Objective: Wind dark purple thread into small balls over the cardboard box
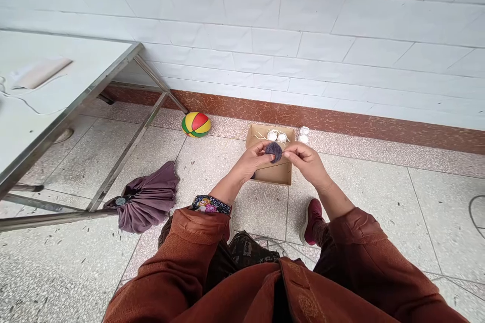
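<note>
My left hand (255,158) is closed around a ball of dark purple-grey yarn (273,151), held up in front of me. Close on its right, my right hand (303,160) pinches at the ball's side; a strand of yarn seems to be between thumb and forefinger. Beneath both hands a shallow cardboard box (278,175) lies on the floor. Two white yarn balls (272,135) sit at its far side with a loose pale strand. Part of another dark thing shows by the box's left edge, mostly hidden by my left hand.
Two more white yarn balls (303,134) lie right of the box by the wall. A red, yellow and green ball (196,124) rests near a metal-framed table (113,55) on the left. A folded purple umbrella-like cloth (149,199) lies on the floor by the table frame.
</note>
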Demonstrator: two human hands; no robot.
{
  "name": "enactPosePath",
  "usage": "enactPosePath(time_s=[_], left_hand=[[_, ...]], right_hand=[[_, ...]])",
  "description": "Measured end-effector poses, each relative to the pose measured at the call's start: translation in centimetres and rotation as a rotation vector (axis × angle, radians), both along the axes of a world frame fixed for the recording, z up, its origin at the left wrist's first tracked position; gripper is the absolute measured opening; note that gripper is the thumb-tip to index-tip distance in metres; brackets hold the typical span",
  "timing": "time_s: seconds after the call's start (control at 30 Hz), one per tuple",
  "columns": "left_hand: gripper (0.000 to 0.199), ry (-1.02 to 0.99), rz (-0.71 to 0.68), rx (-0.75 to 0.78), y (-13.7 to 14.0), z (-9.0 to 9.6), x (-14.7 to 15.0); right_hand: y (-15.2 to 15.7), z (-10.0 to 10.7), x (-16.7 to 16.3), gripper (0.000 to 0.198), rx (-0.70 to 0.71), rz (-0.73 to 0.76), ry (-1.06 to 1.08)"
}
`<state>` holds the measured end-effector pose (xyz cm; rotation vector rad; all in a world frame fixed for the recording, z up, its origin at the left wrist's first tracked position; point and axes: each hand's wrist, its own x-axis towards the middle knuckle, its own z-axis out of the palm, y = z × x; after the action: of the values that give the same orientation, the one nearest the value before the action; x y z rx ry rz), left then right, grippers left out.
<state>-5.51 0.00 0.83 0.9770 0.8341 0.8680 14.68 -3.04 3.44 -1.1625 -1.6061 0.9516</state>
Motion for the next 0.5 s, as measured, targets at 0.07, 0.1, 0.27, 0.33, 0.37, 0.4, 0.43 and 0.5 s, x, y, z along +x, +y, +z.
enactPosePath(time_s=[0.07,0.1,0.27,0.33,0.37,0.4,0.43,0.5], left_hand=[[0.05,-0.03,-0.079,-0.034,-0.5,0.4,0.3],[0.052,-0.048,-0.108,-0.051,-0.7,0.6,0.4],[0.06,-0.202,-0.208,-0.134,-1.3,1.6,0.6],[0.058,-0.27,-0.224,-0.155,-1.3,1.7,0.6],[0.057,-0.301,-0.219,-0.161,-1.3,1.7,0.6],[0.056,-0.33,-0.203,-0.165,-1.2,1.6,0.6],[0.054,-0.357,-0.18,-0.168,-1.2,1.5,0.5],[0.052,-0.403,-0.126,-0.172,-1.1,1.4,0.6]], right_hand=[[0.4,-0.5,0.3,0.025,-0.008,-0.103,0.005],[0.6,-0.8,0.3,0.025,-0.02,-0.138,0.006],[1.1,-1.7,0.0,0.024,-0.089,-0.187,0.026],[1.1,-2.1,-0.3,0.025,-0.108,-0.187,0.023],[1.1,-2.3,-0.5,0.026,-0.118,-0.178,0.016],[1.1,-2.5,-0.6,0.027,-0.124,-0.168,0.003],[1.1,-2.7,-0.8,0.026,-0.126,-0.156,-0.017],[1.0,-3.2,-1.2,0.024,-0.11,-0.134,-0.073]])
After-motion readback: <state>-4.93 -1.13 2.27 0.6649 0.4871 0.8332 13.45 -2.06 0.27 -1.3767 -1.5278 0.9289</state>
